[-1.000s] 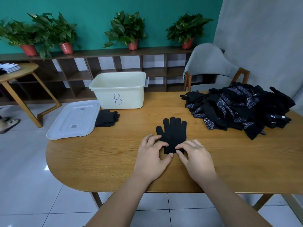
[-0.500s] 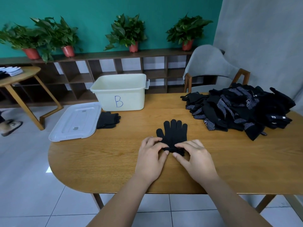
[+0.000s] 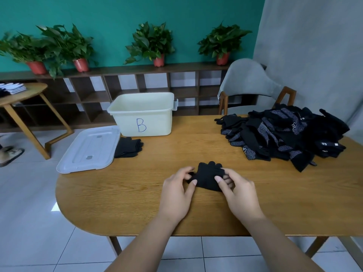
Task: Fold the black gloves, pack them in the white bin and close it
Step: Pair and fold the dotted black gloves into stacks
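Note:
A black glove (image 3: 208, 176) lies folded over on the wooden table (image 3: 137, 193) in front of me. My left hand (image 3: 177, 193) pinches its left edge and my right hand (image 3: 238, 195) pinches its right edge. The white bin (image 3: 144, 114), marked with a blue B, stands open at the back of the table. Its white lid (image 3: 90, 149) lies flat to the bin's left, hanging over the table edge. A folded black pair (image 3: 127, 147) rests beside the lid. A large pile of black gloves (image 3: 284, 134) covers the table's right side.
A grey chair (image 3: 249, 85) stands behind the table on the right. A low shelf with potted plants (image 3: 151, 44) runs along the teal wall. A small round side table (image 3: 21, 93) stands at the left, with someone's foot (image 3: 10, 154) near it.
The glove lay flat with its fingers pointing away; both hands have lifted its cuff end and folded it over, so it now looks about half as long.

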Demonstrator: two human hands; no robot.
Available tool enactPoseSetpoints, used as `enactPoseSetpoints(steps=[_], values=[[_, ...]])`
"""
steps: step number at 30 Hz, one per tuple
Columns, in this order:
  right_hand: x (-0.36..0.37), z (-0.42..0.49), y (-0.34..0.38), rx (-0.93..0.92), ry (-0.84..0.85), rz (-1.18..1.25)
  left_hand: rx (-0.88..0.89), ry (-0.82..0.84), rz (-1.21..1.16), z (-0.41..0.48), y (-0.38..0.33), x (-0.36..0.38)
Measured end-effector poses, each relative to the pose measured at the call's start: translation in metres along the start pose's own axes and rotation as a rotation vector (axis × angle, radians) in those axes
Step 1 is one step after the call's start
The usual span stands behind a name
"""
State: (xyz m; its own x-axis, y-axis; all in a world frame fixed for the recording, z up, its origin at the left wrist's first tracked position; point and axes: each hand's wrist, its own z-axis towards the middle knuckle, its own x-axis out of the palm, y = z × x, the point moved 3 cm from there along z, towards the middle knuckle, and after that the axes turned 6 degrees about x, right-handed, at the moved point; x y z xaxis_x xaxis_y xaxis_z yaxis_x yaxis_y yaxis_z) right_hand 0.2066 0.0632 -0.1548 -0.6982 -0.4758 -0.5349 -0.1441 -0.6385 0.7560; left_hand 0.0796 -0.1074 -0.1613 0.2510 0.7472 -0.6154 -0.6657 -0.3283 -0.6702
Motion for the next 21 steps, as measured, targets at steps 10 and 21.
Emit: enactPoseSetpoints(steps=[10, 21], values=[[0.001, 0.011, -0.010, 0.278, -0.092, -0.017, 0.120, 0.060, 0.007, -0.002, -0.005, 0.002], [0.013, 0.014, -0.009, 0.199, -0.206, -0.335, 0.309, 0.174, 0.261, -0.007, -0.016, 0.012]])
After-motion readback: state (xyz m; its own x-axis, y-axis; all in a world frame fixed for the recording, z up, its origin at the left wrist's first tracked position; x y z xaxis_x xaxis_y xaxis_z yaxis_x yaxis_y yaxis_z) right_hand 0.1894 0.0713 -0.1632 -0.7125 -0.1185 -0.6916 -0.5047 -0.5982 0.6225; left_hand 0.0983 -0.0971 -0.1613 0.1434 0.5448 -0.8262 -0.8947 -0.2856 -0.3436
